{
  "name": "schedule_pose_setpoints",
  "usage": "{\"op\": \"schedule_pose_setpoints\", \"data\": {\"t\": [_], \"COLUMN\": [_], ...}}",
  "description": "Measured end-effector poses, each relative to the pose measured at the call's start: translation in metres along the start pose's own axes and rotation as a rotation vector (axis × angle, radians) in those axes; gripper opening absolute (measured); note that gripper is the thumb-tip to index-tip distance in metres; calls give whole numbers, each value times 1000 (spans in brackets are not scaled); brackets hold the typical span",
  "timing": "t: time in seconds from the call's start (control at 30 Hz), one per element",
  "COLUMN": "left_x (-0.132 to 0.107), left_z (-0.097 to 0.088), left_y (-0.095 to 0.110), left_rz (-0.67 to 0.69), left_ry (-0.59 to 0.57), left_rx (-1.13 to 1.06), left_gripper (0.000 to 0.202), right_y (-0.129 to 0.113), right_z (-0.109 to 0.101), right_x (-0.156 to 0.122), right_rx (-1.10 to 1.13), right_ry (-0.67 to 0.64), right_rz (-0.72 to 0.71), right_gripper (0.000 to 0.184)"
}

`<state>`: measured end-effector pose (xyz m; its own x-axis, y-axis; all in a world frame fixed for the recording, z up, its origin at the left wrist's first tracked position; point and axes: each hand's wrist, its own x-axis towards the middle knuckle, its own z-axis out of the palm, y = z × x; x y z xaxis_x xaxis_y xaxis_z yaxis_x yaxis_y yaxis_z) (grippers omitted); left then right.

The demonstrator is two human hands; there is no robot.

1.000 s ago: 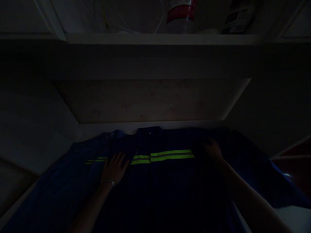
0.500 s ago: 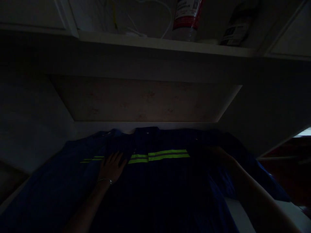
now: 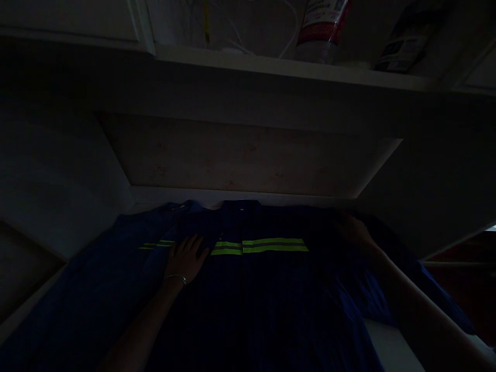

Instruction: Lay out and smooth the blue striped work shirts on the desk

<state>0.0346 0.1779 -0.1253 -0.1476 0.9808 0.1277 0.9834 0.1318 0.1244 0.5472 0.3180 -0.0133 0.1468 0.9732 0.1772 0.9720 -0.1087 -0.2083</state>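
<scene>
A dark blue work jacket (image 3: 271, 289) with yellow-green and grey reflective stripes lies spread out, its collar at the far side. My left hand (image 3: 188, 257), with a bracelet on the wrist, rests flat on the jacket's left chest side, fingers spread, beside the stripe. Near the right shoulder, my right hand (image 3: 353, 230) touches the dark cloth; its fingertips are lost in shadow, so I cannot make out whether they grip it. Under the left side shows another blue garment (image 3: 96, 268) with thin yellow-green stripes.
Above runs a white shelf (image 3: 248, 63) holding a red-labelled bottle (image 3: 321, 31), a dark container (image 3: 405, 49) and a white cord. A faintly patterned back panel (image 3: 240, 157) stands behind the jacket, with side walls left and right. The light is very dim.
My right hand has moved up toward the jacket's shoulder. The left hand stays flat on the cloth. The whole view has shifted slightly.
</scene>
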Motion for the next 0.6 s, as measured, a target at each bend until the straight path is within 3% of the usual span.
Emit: {"op": "schedule_pose_setpoints", "data": {"t": [0.13, 0.2, 0.27, 0.37, 0.5, 0.6], "left_x": [-1, -1, -1, 0, 0, 0], "left_z": [1, 2, 3, 4, 6, 7], "left_y": [-1, -1, -1, -2, -4, -5], "left_rz": [-1, 2, 9, 15, 10, 21], "left_ry": [8, 3, 7, 23, 36, 35], "left_rx": [-3, -4, -2, 0, -13, -21], "left_gripper": [59, 59, 58, 58, 58, 59], "right_y": [-70, -100, -115, -115, -103, -103], "right_z": [-19, -19, -10, 25, 86, 110], "right_x": [-19, -25, -28, -34, -62, -81], "right_rx": [36, 194, 292, 185, -65, -140], "right_ry": [-117, -220, -218, -94, -198, -231], "right_rz": [-290, -348, -347, -361, -312, -279], "right_gripper": [51, 55, 55, 51, 52, 53]}}
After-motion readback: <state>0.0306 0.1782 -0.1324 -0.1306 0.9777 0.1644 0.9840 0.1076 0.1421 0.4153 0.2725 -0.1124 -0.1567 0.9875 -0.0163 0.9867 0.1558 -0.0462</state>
